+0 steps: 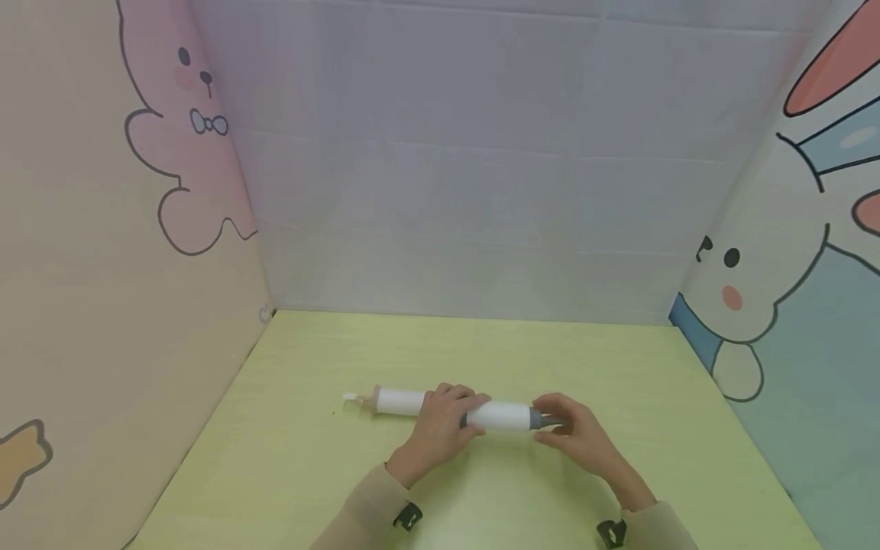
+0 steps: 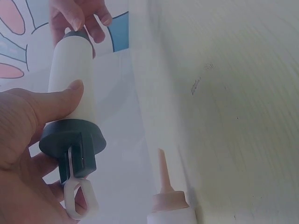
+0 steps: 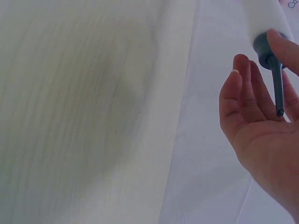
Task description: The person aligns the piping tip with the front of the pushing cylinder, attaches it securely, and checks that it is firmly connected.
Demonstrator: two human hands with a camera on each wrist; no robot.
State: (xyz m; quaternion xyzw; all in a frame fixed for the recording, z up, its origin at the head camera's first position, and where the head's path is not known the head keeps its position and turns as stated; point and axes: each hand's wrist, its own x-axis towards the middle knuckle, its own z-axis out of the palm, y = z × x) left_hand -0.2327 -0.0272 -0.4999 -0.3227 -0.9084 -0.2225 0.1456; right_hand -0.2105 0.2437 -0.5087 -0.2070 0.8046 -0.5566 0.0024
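Note:
A white syringe (image 1: 505, 416) with dark green end caps lies sideways between my hands. My left hand (image 1: 440, 428) grips its barrel near the flange, thumb across the white surface. A white finger ring (image 2: 80, 198) sticks out from the plunger end below that flange, in the left wrist view. At the other end my right hand (image 1: 580, 439) pinches the green nozzle cap (image 3: 265, 50), thumb on the cap, the thin nozzle pointing toward the palm. A second white syringe (image 1: 401, 402) with pinkish-beige ends lies to the left, partly hidden by my left hand; its beige nozzle (image 2: 164, 172) points right.
The pale yellow-green tabletop (image 1: 330, 473) reaches back to a white cloth wall (image 1: 440, 191). Side panels with a cartoon bear (image 1: 186, 153) and a cartoon rabbit (image 1: 756, 283) border it left and right.

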